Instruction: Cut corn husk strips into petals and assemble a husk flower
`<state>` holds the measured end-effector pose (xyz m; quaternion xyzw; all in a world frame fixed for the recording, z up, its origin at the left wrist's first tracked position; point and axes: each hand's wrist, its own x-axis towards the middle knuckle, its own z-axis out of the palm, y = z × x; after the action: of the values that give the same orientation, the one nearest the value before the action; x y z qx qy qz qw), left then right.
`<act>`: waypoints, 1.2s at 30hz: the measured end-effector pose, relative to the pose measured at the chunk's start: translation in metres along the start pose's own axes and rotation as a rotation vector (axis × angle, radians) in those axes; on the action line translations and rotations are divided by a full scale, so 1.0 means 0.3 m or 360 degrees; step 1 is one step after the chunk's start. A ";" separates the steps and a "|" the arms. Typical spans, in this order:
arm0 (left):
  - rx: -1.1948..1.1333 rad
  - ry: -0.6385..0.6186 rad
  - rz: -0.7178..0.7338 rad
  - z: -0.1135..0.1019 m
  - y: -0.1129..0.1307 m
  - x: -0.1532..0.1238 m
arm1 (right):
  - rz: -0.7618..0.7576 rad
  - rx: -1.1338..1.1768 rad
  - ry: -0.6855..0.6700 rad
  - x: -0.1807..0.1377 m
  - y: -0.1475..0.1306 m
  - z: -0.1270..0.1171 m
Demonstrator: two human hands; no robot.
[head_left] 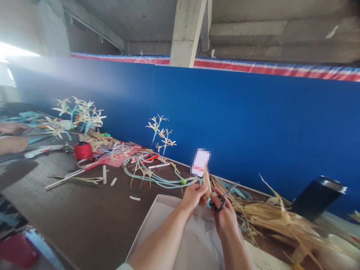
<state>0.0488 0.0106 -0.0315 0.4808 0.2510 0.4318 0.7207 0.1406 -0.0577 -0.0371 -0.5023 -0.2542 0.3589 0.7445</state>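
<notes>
My left hand (193, 195) is closed in a pinch on a narrow tan strip of dried leaf (207, 181) that stands upright between my hands. My right hand (225, 215) grips a pair of scissors (223, 198) with black handles, its blades pointing up and right, close beside the strip. Both hands hover above the far edge of a shallow white tray (157, 225) on the dark brown table (84, 217).
A pile of dried husks (270, 217) lies right of my hands, with a dark cylinder (317, 197) behind it. Pale green tubing (157, 178), a red spool (83, 150), straw flowers (81, 114) and sticks spread leftward. Another person's hands (11, 138) work at far left. A blue wall (253, 123) backs the table.
</notes>
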 end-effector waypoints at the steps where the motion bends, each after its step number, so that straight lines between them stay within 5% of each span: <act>1: -0.0005 -0.0003 -0.0006 0.000 0.002 -0.001 | 0.0006 0.0008 0.0005 0.000 -0.001 0.001; 36: -0.0124 -0.0012 -0.0103 0.019 0.027 -0.008 | 0.0017 0.0376 -0.0108 -0.007 -0.020 0.008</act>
<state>0.0490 0.0073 -0.0217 0.4454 0.2468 0.4159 0.7535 0.1393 -0.0596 -0.0307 -0.4000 -0.2325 0.4072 0.7875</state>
